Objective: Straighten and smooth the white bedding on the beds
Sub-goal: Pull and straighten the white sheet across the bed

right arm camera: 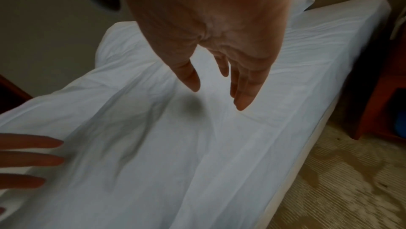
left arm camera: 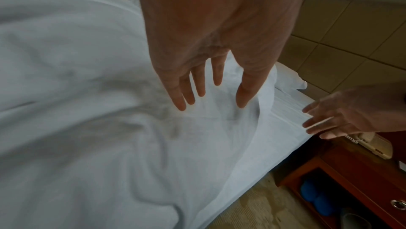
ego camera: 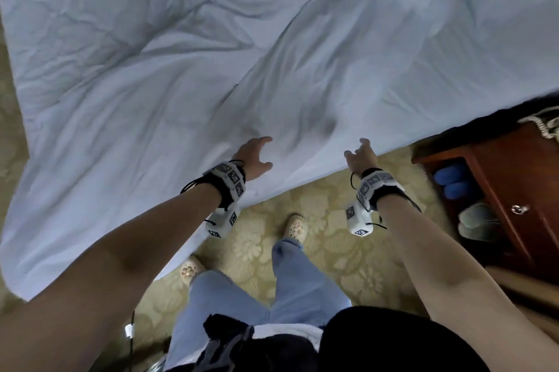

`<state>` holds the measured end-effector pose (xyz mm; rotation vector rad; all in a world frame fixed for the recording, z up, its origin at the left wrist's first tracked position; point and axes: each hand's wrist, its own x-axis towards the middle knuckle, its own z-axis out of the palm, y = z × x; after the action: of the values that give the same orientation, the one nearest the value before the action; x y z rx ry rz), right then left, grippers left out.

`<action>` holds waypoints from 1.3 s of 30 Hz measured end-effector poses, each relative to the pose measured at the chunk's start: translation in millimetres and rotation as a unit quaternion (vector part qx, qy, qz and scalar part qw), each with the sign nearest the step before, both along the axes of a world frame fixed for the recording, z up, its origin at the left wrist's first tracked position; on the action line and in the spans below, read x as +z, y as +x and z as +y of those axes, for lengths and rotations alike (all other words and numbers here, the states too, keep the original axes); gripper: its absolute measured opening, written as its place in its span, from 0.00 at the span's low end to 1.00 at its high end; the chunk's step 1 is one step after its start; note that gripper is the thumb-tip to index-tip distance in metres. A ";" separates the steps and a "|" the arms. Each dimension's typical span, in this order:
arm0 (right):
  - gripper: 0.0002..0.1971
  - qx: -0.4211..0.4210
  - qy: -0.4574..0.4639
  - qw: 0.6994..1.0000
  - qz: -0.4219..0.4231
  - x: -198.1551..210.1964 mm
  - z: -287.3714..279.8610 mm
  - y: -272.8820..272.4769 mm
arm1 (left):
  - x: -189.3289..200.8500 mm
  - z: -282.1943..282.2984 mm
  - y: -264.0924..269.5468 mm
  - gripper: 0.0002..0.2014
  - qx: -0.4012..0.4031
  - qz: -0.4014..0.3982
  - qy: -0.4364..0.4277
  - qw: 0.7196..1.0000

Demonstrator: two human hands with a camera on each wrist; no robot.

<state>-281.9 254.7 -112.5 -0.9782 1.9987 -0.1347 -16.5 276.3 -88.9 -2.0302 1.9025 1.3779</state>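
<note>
A rumpled white duvet covers the bed and hangs over its near side. A second white layer overlaps it along a diagonal fold from the middle to the right. My left hand reaches over the near edge of the bedding, fingers spread and relaxed, holding nothing; in the left wrist view its fingers hover just above the cloth. My right hand is beside it at the bed's edge, fingers straight above the sheet. Neither hand grips fabric.
A red-brown wooden nightstand stands to the right of the bed, with blue slippers on its shelf and a telephone on top. Patterned beige carpet lies under my feet. A pillow lies at the bed's head.
</note>
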 end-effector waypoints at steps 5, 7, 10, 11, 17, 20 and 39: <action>0.33 -0.034 -0.021 0.997 -0.069 -26.3 -44.8 -26.0 | -31.3 -25.3 -39.7 0.37 -0.032 -0.054 -0.002 0.998; 0.38 -0.077 -0.017 0.989 -0.122 -45.2 -63.3 -32.7 | -46.0 -31.9 -46.1 0.40 -0.033 -0.075 0.015 0.997; 0.37 -0.148 -0.008 0.973 -0.177 -62.5 -84.1 -34.2 | -63.0 -36.3 -47.6 0.47 -0.055 -0.125 0.021 0.990; 0.37 -0.174 -0.004 0.966 -0.191 -69.9 -90.8 -34.3 | -69.1 -37.6 -47.9 0.48 -0.067 -0.144 0.024 0.987; 0.34 -0.322 0.049 0.889 -0.322 -106.4 -109.5 -23.3 | -95.1 -44.6 -43.4 0.56 -0.097 -0.184 0.026 0.978; 0.08 -0.322 -0.023 0.890 -0.322 -92.1 -127.2 -12.8 | -94.9 -47.6 -40.6 0.59 -0.088 -0.176 0.028 0.980; 0.08 -0.189 -0.184 0.896 -0.357 74.3 -111.7 34.1 | 0.0 -78.7 -43.9 0.16 0.101 -0.005 -0.055 0.993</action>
<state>-247.8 143.0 -38.3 -0.6081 1.4571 -0.9753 -60.4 197.6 -89.0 -2.3332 1.8521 1.3259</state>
